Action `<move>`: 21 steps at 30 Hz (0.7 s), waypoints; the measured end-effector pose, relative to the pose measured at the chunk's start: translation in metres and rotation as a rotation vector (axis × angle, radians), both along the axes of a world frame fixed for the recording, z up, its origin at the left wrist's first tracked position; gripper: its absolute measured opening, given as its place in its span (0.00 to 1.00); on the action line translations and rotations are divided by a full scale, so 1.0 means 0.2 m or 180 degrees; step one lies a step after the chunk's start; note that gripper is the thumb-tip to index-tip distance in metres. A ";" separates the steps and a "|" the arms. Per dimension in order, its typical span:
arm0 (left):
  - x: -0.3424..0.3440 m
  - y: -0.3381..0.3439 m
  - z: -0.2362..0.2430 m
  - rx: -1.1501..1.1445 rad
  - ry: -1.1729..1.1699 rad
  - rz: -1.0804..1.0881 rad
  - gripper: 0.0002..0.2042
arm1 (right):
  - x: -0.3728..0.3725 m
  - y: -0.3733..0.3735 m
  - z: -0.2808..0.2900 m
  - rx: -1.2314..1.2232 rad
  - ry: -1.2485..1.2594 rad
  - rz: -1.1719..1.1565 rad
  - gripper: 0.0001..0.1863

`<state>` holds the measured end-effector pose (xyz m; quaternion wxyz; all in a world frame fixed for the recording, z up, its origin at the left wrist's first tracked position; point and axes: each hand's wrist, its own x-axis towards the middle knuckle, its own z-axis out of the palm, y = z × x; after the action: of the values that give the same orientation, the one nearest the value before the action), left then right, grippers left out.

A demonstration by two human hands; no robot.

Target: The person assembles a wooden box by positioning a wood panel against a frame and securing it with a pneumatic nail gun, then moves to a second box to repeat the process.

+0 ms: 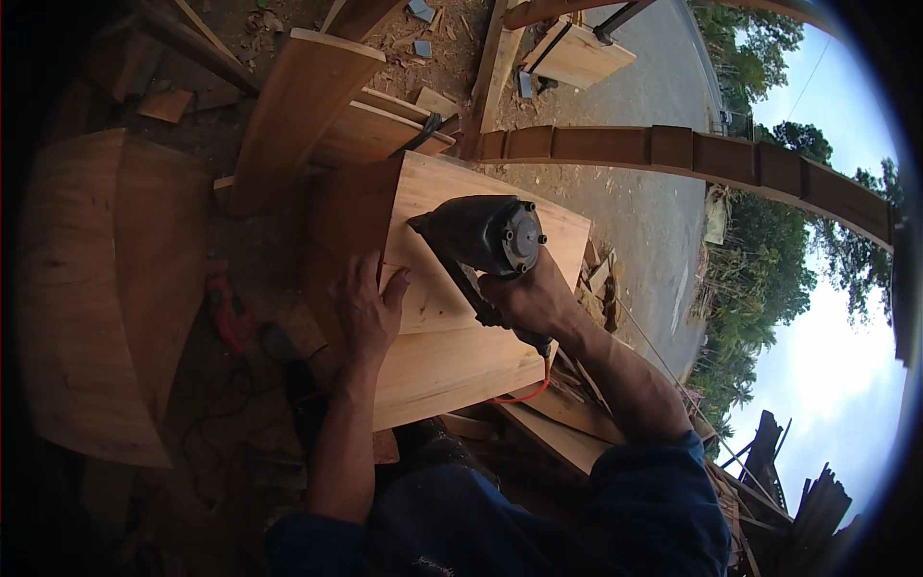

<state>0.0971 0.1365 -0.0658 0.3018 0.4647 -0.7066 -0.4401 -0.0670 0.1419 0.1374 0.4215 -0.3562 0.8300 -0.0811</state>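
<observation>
Firmly, the right hand [527,296] wraps the handle of one black nail gun [476,234], fingers closed around it; whether a finger presses the trigger cannot be told. The left hand [367,313] is open, fingers loosely spread and thumb apart, resting at the edge of a pale wooden box [457,370]. The nail gun is above that box's top, its nose at the same edge, farther from the body than the left hand; whether it touches is unclear. An orange hose [540,387] curves below the handle.

To the left, in shadow, are one red power tool [227,315] and a second large wooden piece [77,288]. Beyond the box, a brown wooden beam [673,149] crosses the view, and three small blue-grey blocks [422,47] lie among wood scraps. Farthest right are a grey road [635,192], green trees [760,279] and bright sky.
</observation>
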 end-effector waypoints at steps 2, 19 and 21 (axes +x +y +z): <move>0.00 0.00 0.00 0.0077 0.0011 -0.0031 0.24 | 0.02 0.04 0.02 0.0098 -0.0050 -0.0097 0.11; 0.01 0.01 -0.02 0.0160 -0.0009 -0.0071 0.25 | 0.08 0.08 -0.02 0.0134 -0.0083 -0.0216 0.10; 0.00 0.01 -0.03 0.0219 -0.0041 -0.0099 0.25 | 0.09 0.08 -0.03 -0.0037 -0.0001 -0.0056 0.11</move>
<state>0.0978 0.1383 -0.0710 0.2743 0.4665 -0.7001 -0.4658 -0.0490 0.1571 0.1324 0.4188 -0.3513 0.8326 -0.0897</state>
